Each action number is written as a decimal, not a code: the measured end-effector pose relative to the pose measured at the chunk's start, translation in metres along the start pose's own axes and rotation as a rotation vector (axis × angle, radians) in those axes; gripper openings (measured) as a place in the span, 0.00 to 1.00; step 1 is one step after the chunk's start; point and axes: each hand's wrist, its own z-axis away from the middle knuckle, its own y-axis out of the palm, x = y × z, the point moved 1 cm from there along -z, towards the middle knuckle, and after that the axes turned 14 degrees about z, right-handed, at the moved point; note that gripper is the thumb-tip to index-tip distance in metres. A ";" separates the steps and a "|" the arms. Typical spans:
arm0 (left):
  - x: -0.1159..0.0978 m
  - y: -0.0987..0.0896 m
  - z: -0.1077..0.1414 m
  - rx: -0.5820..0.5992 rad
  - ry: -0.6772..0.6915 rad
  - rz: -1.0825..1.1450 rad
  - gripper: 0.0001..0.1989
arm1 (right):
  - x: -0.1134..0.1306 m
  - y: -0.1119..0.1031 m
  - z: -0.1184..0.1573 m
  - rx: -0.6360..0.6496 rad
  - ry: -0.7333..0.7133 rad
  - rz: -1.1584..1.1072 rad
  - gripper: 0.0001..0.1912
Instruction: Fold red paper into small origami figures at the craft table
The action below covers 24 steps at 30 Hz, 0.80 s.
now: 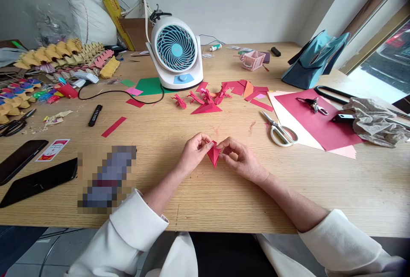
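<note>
A small folded red paper (214, 155), kite-shaped with its narrow tip pointing toward me, is held above the wooden table. My left hand (195, 151) pinches its upper left edge between thumb and fingers. At its right edge is my right hand (238, 157), thumb and index finger curled close together against the paper. Beyond my hands lie several folded red paper pieces (208, 97), one a flat, wide triangle. Silver scissors with white handles (282, 135) rest to the right.
A white fan (177, 50) stands at the back. Red sheets (314, 114) and a teal bag (312, 61) are on the right. On the left are a black marker (95, 115), phones (22, 159), a red strip (114, 127) and egg cartons (57, 57).
</note>
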 end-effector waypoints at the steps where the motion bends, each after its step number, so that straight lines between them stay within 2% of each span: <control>1: 0.000 0.000 0.000 0.007 0.013 -0.017 0.14 | 0.000 0.000 0.000 0.003 0.003 -0.001 0.07; 5: 0.000 0.002 0.000 0.051 0.012 -0.038 0.15 | -0.002 0.001 0.000 0.005 0.060 -0.036 0.07; 12: -0.004 0.005 0.003 0.109 -0.013 -0.008 0.20 | -0.005 0.001 -0.002 -0.076 0.206 -0.044 0.12; 18: -0.010 0.005 0.003 0.169 -0.021 0.027 0.20 | -0.007 -0.001 -0.002 -0.110 0.190 0.032 0.11; 21: -0.006 0.003 0.000 0.214 0.008 0.013 0.17 | -0.009 -0.003 -0.003 -0.141 0.155 0.088 0.09; 24: 0.000 0.001 -0.001 0.202 0.064 -0.077 0.12 | -0.012 -0.004 -0.003 -0.152 0.106 0.150 0.07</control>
